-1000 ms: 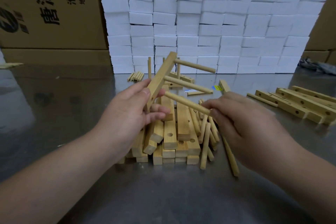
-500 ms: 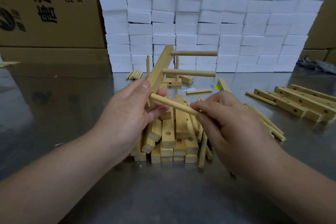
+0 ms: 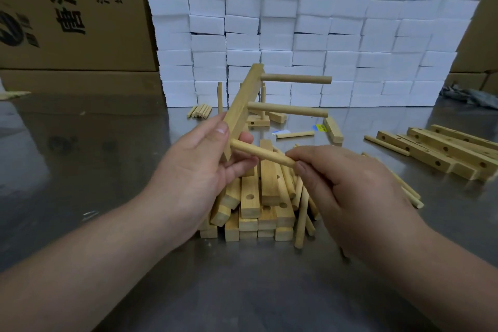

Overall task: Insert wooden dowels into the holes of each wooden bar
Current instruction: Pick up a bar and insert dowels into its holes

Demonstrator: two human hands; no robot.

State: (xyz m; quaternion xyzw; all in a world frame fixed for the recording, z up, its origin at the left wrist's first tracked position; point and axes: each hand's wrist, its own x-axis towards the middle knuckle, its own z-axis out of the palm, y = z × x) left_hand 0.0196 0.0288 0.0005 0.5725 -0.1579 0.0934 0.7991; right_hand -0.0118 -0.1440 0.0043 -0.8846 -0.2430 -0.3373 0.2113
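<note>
My left hand [image 3: 199, 170] grips the lower end of a wooden bar [image 3: 242, 105], held tilted up and away above the pile. Two dowels, an upper dowel [image 3: 296, 79] and a middle dowel [image 3: 288, 110], stick out of the bar to the right. My right hand [image 3: 350, 188] pinches a third dowel [image 3: 261, 153], whose far tip sits at the bar's lowest hole beside my left thumb. Whether the tip is inside the hole is hidden. Below the hands lies a pile of drilled bars [image 3: 250, 197] with loose dowels [image 3: 300, 213] on its right side.
More drilled bars [image 3: 442, 151] lie at the right on the steel table [image 3: 80, 170]. A small bundle of dowels [image 3: 200, 111], a block with upright dowels [image 3: 260, 121] and a single dowel [image 3: 295, 134] lie farther back. A wall of white blocks [image 3: 310, 35] and cartons stands behind.
The bar has turned so its two fitted dowels point level to the right. My right hand has brought the third dowel's tip in to the bar's lowest hole.
</note>
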